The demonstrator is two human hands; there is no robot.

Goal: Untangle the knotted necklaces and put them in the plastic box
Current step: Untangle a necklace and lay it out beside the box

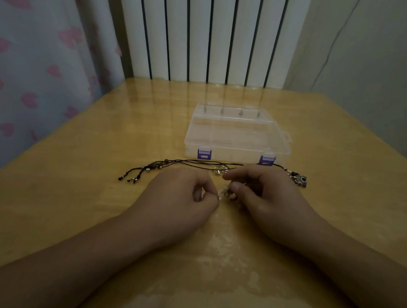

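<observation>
Two hands — left hand [183,195] and right hand [264,195] — are pinching a pale knotted necklace [226,193] between them on the table [75,205], near the closed plastic box [237,134] — easing loops apart gently, not tugging, seems wisest.

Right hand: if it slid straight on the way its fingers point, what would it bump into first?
The right hand points leftward, so it would most likely meet the left hand first. Only a small pale tangle lies between them, blurred; depth is hard to judge.
</observation>
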